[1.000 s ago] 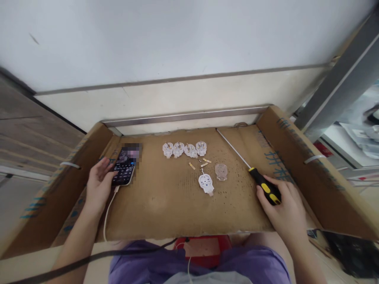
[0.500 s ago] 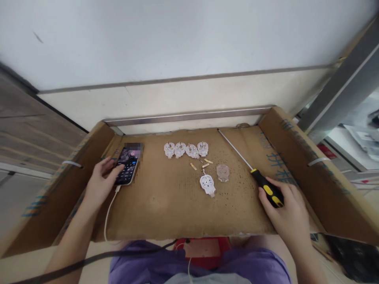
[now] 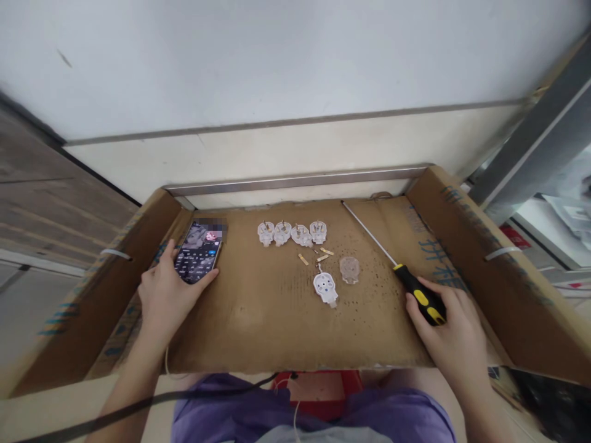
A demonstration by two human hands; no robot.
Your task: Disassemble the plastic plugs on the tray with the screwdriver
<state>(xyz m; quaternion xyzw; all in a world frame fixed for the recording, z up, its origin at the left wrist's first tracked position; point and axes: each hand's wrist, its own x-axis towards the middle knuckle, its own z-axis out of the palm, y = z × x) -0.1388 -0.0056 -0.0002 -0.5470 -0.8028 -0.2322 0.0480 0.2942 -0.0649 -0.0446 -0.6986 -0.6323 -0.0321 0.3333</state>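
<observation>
At the left, my left hand (image 3: 173, 292) spans the lower end of a smartphone (image 3: 198, 252), thumb along one side and fingers along the other. The phone lies face up with its screen lit. My right hand (image 3: 455, 323) is wrapped round the black and yellow handle of a long screwdriver (image 3: 418, 295), whose shaft slants away to the far left, tip near the cardboard. Between my hands lie a white plastic plug part (image 3: 325, 288), a clear plastic cover (image 3: 349, 270) and several small brass strips (image 3: 303, 259). A row of several translucent plug housings (image 3: 282, 233) with metal pins sits behind them.
Everything rests on a cardboard tray (image 3: 249, 332) with raised cardboard sides at left (image 3: 83, 320) and right (image 3: 498, 289). A metal rail (image 3: 295, 183) and a pale wall stand behind it. A black cable (image 3: 161, 399) runs below the front edge, above a red object (image 3: 318, 394).
My left hand has shifted from tapping the phone's screen to gripping its lower sides. The screen's picture has changed. My right hand stays on the screwdriver.
</observation>
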